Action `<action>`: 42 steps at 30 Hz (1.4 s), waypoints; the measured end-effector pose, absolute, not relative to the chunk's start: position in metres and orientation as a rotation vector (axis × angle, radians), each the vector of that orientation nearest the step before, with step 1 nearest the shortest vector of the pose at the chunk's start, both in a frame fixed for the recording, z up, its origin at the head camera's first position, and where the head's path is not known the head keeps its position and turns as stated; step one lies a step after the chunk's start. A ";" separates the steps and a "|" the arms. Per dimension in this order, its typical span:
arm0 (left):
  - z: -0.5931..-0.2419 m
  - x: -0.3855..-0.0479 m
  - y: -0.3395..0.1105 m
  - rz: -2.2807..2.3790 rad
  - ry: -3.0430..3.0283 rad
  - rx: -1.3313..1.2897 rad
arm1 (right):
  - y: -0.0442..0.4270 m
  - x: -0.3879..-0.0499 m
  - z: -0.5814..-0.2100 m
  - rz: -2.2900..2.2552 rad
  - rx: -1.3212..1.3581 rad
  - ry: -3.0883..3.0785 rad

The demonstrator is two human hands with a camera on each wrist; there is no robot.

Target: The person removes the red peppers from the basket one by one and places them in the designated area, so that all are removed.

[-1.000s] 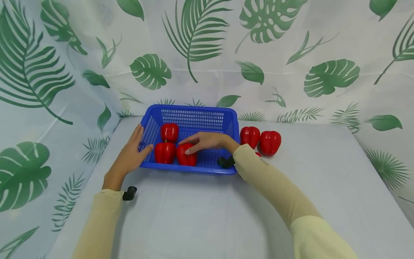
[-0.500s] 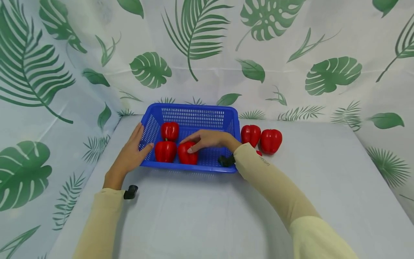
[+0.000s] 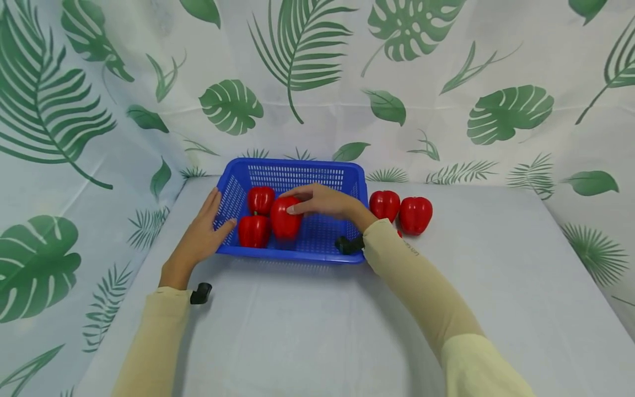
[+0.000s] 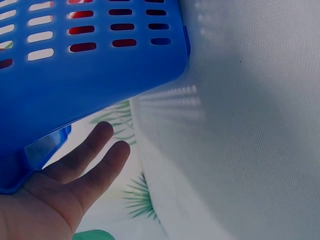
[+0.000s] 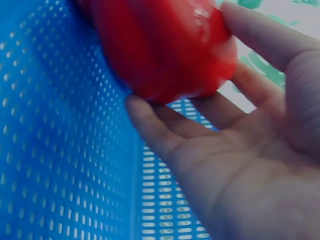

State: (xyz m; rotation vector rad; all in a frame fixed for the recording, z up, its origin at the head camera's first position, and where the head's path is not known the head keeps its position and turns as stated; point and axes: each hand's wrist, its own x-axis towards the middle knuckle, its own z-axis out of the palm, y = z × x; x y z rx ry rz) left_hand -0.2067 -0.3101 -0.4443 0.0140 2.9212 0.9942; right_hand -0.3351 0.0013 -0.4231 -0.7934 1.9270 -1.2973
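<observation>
My right hand [image 3: 324, 201] holds a red bell pepper [image 3: 286, 221] between thumb and fingertips inside the blue plastic basket [image 3: 312, 256]. In the right wrist view this pepper [image 5: 165, 50] appears slightly blurred, with the fingers curled under its end. Left of it in the basket are two more red bell peppers, one at the back [image 3: 261, 199] and one at the front [image 3: 254, 231]. At the basket's left side rests my left hand [image 3: 200, 237], its thumb reaching over the rim. The left wrist view shows two straight fingers [image 4: 97, 172] by the outer wall.
To the right of the basket, two red bell peppers [image 3: 384, 205] [image 3: 415, 215] stand on the white table [image 3: 297, 320]. A bit of another red thing [image 3: 399, 234] peeks out behind the right sleeve. A leaf-printed cloth [image 3: 317, 77] rises behind and at the left.
The right hand has lifted the bell pepper, which moved back and up from the basket's front side. The left hand has stayed at the basket's left edge.
</observation>
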 end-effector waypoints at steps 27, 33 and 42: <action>-0.444 -0.205 -0.309 0.964 2.915 0.012 | 0.047 -0.327 -0.380 -1.444 -0.674 2.077; -0.443 -0.206 -0.309 0.965 2.921 0.022 | 0.068 -0.324 -0.375 -1.435 -0.674 2.134; -0.439 -0.205 -0.307 0.949 2.907 -0.002 | 0.094 -0.317 -0.370 -1.465 -0.685 2.161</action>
